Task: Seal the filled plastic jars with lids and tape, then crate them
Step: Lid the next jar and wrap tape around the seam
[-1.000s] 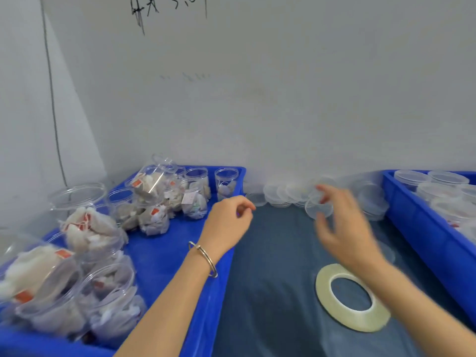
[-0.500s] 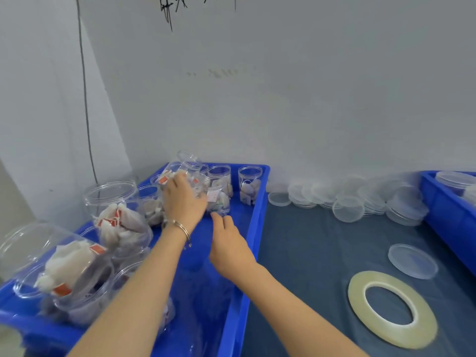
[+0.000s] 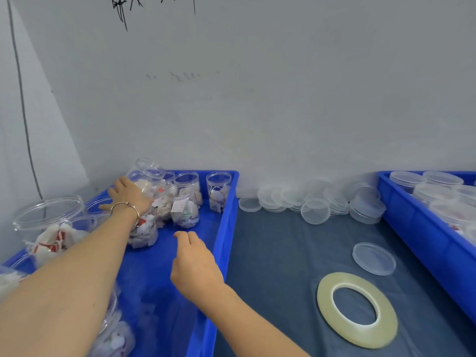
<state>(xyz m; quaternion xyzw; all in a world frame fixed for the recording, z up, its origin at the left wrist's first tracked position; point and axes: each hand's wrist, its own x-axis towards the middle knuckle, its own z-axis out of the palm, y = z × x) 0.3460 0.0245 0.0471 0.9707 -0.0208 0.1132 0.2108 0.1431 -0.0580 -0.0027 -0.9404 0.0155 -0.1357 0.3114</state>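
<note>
Reaching into the far end of the left blue crate (image 3: 226,228), the left hand (image 3: 128,195) lay on a tilted filled jar (image 3: 144,180), its fingers curled round the jar's side as if to lift it out for sealing; the jar leaned on its neighbours with its open mouth toward the wall. The right hand (image 3: 195,264) hovered over the bare blue floor of the same crate, fingers loosely bent and holding nothing, probably ready to steady the jar. More open filled jars (image 3: 185,210) stood crowded along the crate's far and left edges, still lidless. On the surface (image 3: 270,266) between the two crates, loose clear lids (image 3: 315,211) were heaped against the far edge, one single lid (image 3: 373,258) lay nearer, and the tape roll (image 3: 356,309) sat flat toward the near edge, all within easy reach for capping and taping. The right blue crate (image 3: 422,243) held lidded jars (image 3: 408,177), seemingly those already finished.
</note>
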